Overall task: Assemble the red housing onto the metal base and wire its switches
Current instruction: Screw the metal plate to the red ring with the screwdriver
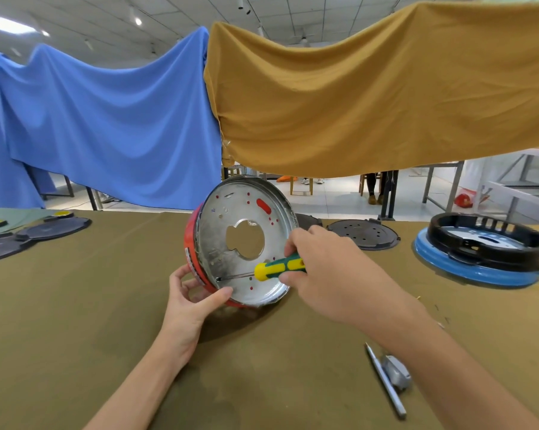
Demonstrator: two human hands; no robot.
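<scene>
The red housing stands tilted on its edge at the table's middle, with the round metal base fitted into it and facing me. A large hole sits in the base's centre. My left hand grips the lower left rim, thumb on the metal, fingers behind the red wall. My right hand holds a green and yellow screwdriver. Its shaft runs left across the base, and its tip touches a spot near the lower left rim.
A grey tool and a small grey part lie on the olive table cover at front right. A blue and black housing sits at far right, black plates behind, more dark plates at far left. Blue and yellow cloths hang behind.
</scene>
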